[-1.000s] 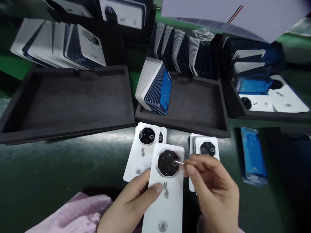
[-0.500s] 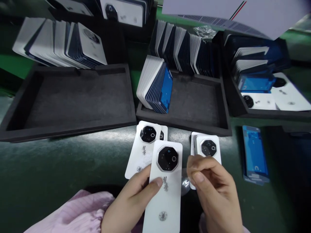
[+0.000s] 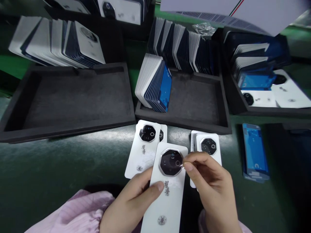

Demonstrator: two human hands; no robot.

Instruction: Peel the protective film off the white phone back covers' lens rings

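Observation:
My left hand (image 3: pixel 132 202) grips a white phone back cover (image 3: pixel 165 197) from its left edge, thumb resting on its face. The cover carries a dark octagonal camera module (image 3: pixel 171 162) near its top. My right hand (image 3: pixel 210 187) is pinched shut, thumb and forefinger tips touching the module's right edge; what they hold is too small to make out. Two small stacks of the same white covers lie on the table behind: one on the left (image 3: pixel 145 149), one on the right (image 3: pixel 208 145), partly hidden by my right hand.
Black foam trays stand behind: a wide one at left (image 3: pixel 73 100), a middle one (image 3: pixel 194 100) with covers standing on edge (image 3: pixel 155 82), another at right (image 3: pixel 267 94). More covers lean at back left (image 3: pixel 55 43). A blue-filmed stack (image 3: pixel 255 152) lies at right.
My right hand drew back from the camera module with a round film, then returned; its pinched fingertips now touch the module's right edge. The held cover tilted slightly.

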